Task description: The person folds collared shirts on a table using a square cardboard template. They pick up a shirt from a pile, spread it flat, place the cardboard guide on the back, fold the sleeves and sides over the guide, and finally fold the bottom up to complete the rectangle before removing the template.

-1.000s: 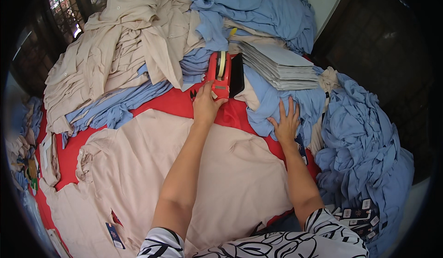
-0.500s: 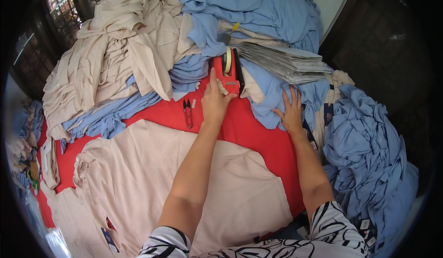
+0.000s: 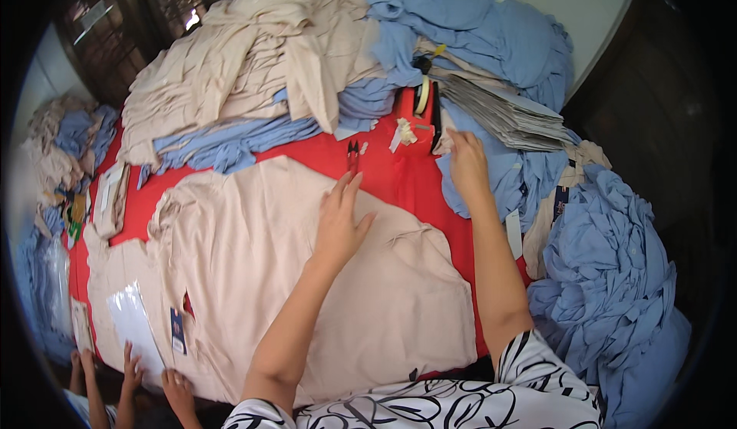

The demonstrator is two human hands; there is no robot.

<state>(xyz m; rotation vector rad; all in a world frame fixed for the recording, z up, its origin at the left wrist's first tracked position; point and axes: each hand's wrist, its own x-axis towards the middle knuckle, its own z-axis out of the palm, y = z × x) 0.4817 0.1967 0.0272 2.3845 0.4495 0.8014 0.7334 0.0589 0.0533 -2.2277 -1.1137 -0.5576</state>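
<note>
My left hand [image 3: 342,218] is over a pale beige shirt [image 3: 230,237] spread across the red tabletop, its fingers apart and nothing in them. Just beyond its fingertips lie dark-bladed red thread snips [image 3: 353,159] and a few small white buttons [image 3: 364,149]. My right hand [image 3: 467,169] is above blue folded garments [image 3: 495,179], its fingers bent and drawn together; what they hold, if anything, is hard to make out. Left of it stands a red tape dispenser [image 3: 418,135] with a yellowish roll and crumpled bits stuck to its front.
Tall piles of beige shirts [image 3: 253,53] and blue shirts [image 3: 468,26] fill the back. A stack of grey flat sheets [image 3: 503,110] sits right of the dispenser, a blue heap [image 3: 599,260] at right. Lower left, other people's hands [image 3: 173,387] are near a shiny white sheet [image 3: 134,318].
My left hand has left the tape dispenser and come back over the beige shirt. My right hand has lifted off the blue cloth, fingers drawn in. Other people's hands and a white sheet have appeared lower left.
</note>
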